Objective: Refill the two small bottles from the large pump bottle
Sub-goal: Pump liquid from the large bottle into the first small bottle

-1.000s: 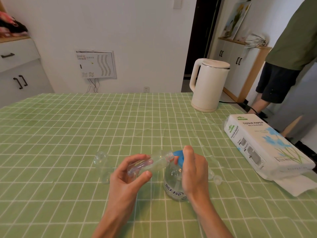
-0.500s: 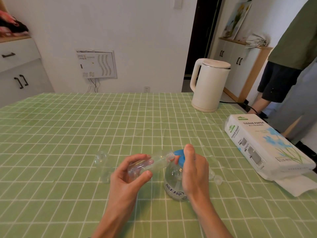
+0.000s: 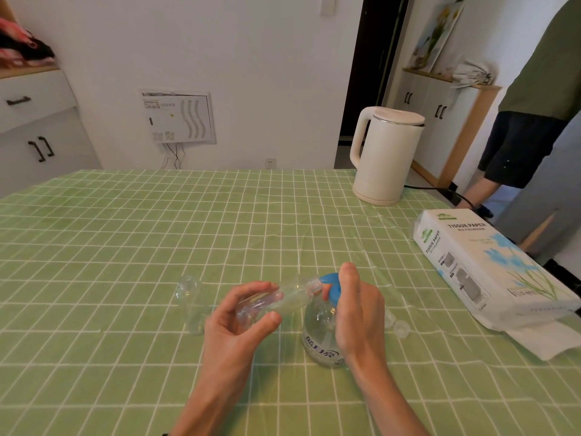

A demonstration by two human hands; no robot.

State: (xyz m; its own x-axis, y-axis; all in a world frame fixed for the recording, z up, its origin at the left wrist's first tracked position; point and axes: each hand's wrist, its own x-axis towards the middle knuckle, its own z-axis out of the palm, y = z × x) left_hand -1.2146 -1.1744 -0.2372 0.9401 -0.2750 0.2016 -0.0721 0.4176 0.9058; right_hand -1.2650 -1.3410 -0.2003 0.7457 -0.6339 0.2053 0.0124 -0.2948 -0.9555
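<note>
Two hands busy at the large pump bottle (image 3: 317, 338).
My left hand (image 3: 239, 325) pinches one small bottle (image 3: 283, 298), tilted, mouth at the blue pump head (image 3: 332, 286) that my right hand (image 3: 358, 313) curls over; the other small bottle (image 3: 191, 305) stands upright just left; a kettle (image 3: 385, 158) beyond.

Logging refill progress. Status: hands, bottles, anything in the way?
Left hand holds small bottle tilted, mouth at blue pump head. Right hand grips large pump bottle at top. Second small bottle upright, untouched. Nothing blocking.
</note>
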